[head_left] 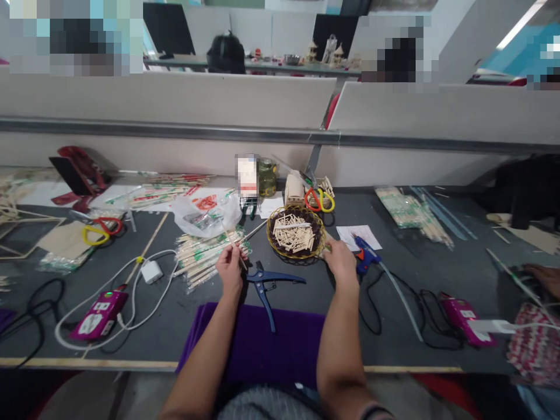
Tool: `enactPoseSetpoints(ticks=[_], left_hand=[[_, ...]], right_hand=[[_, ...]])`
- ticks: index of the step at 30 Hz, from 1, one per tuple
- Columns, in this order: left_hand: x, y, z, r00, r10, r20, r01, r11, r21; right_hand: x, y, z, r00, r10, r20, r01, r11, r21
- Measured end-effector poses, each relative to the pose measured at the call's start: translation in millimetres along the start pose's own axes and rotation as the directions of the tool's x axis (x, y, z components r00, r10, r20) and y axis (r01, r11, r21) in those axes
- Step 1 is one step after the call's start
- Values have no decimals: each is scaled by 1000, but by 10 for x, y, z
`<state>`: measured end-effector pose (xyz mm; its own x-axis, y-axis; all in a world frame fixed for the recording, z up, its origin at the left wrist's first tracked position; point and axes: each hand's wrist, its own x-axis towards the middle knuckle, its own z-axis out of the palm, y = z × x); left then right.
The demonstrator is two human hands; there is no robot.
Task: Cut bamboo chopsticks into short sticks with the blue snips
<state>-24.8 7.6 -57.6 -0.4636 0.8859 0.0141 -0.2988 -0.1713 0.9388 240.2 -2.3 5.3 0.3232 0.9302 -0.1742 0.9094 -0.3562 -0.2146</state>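
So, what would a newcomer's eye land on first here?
Probably the round basket full of short wooden sticks, near the middle, with the right hand at its right side. After that, likely the bright purple cloth at the near edge of the table, and the blue cutter with one handle over it.

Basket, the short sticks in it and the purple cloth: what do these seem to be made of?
Basket: perhaps cane or plastic, with a woven, looped rim; finish unclear. Short sticks: likely bare wood or bamboo, pale and matte. Purple cloth: matte fabric, judging by its folded layers; fibre unclear.
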Motion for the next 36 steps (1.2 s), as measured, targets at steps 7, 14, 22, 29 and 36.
enactPoseSetpoints(ticks=[7, 14, 22, 29, 36], left_hand=[[29, 5, -24, 998, -46, 52, 43, 998, 56], [-26, -51, -2, 994, -68, 83, 64, 996, 55], [-133, -67, 89, 983, -129, 133, 126, 992, 33], [-172, -62, 93, 982, -117, 149, 112, 993, 41], [-168, -51, 93, 987, -104, 119, 97, 993, 63]], right_hand=[[80, 6, 116, 971, 179, 157, -166, 982, -94], [49, 175, 84, 938, 271, 218, -246, 959, -138], [-79, 100, 188, 962, 259, 90, -250, 963, -101], [143, 125, 46, 970, 236, -55, -234, 972, 30], [682, 89, -350, 935, 262, -240, -236, 963, 132]])
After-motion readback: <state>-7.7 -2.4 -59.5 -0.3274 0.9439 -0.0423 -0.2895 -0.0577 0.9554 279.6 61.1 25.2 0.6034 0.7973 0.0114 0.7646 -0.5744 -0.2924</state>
